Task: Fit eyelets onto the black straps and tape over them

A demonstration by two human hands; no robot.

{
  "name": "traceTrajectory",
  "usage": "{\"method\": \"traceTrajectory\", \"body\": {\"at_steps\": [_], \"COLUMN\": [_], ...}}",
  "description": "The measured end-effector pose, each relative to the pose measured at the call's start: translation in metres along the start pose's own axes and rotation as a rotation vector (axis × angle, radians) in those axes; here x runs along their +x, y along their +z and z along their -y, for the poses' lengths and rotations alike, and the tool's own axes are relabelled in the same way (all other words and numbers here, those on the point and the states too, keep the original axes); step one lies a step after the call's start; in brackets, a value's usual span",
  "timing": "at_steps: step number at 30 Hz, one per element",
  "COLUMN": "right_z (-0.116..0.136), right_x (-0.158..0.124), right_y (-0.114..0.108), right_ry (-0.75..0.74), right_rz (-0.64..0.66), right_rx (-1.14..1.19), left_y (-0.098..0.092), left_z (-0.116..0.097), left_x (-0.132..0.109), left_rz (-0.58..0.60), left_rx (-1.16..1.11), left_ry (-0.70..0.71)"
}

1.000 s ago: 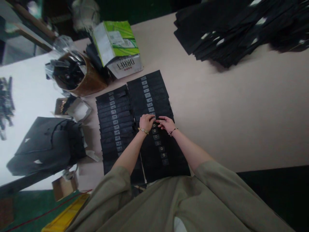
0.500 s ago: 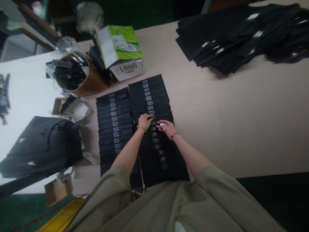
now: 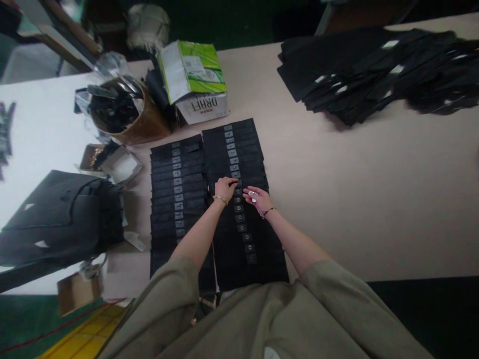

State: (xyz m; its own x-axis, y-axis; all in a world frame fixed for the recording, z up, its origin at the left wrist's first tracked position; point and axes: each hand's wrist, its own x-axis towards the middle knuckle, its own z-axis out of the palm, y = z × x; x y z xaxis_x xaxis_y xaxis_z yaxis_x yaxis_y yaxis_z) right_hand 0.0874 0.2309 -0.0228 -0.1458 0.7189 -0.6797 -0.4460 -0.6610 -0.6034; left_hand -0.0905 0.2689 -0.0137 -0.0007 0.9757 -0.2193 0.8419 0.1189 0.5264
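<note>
Right hand [image 3: 258, 200]: loosely curled, holding shiny pieces [image 3: 253, 196]. Left hand [image 3: 225, 189]: fingertips bunched, contents unclear. Both over black panels [image 3: 249, 154], 2 columns at bench's [image 3: 355, 199] near edge. Right column: nearer patches [image 3: 242, 228] mostly show pale rings, seemingly done; farther patches [image 3: 231, 146] look duller, perhaps remaining.

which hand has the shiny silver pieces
The right hand: the silver pieces show at its spread fingers, whereas none shows in the left hand.

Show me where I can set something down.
Widest bare patch: the table right of the right hand, in front of the black pile. A narrower one lies between that pile and the green box. Crowded: around the brown bin.
</note>
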Motion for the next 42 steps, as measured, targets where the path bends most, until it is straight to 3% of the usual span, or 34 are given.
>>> {"method": "traceTrajectory", "body": {"at_steps": [6, 9, 13, 18, 25, 28, 31, 34, 37, 42], "right_z": [0.011, 0.024, 0.051, 0.083, 0.114, 0.111, 0.103, 0.097, 0.101, 0.113], "right_x": [0.001, 0.004, 0.023, 0.069, 0.109, 0.114, 0.118, 0.123, 0.13, 0.135], "right_y": [0.006, 0.007, 0.007, 0.02, 0.041, 0.035, 0.027, 0.022, 0.019, 0.01], "right_ry": [0.096, 0.134, 0.134, -0.021, -0.248, -0.334, -0.32, -0.273, -0.189, -0.005], "right_rz": [-0.044, -0.004, 0.182, 0.446, 0.888, 0.975, 0.981, 0.846, 0.669, 0.618], "right_rx": [-0.028, -0.037, -0.148, -0.416, -0.58, -0.658, -0.665, -0.575, -0.387, -0.155], "left_y": [0.003, 0.005, 0.004, -0.01, -0.017, -0.014, -0.011, -0.006, -0.004, -0.006], "left_z": [-0.013, -0.017, -0.02, -0.032, -0.047, -0.043, -0.035, -0.031, -0.032, -0.036], "left_x": [-0.003, -0.003, -0.006, -0.008, 0.019, 0.029, 0.032, 0.03, 0.031, 0.039], "left_rz": [-0.038, -0.04, -0.058, -0.201, -0.32, -0.225, -0.047, -0.067, -0.137, -0.01], "left_rx": [0.026, 0.04, 0.055, -0.154, -0.729, -0.843, -0.878, -0.734, -0.46, -0.067], "left_ry": [-0.057, -0.083, -0.065, 0.005, -0.254, -0.363, -0.458, -0.485, -0.42, -0.253]}}
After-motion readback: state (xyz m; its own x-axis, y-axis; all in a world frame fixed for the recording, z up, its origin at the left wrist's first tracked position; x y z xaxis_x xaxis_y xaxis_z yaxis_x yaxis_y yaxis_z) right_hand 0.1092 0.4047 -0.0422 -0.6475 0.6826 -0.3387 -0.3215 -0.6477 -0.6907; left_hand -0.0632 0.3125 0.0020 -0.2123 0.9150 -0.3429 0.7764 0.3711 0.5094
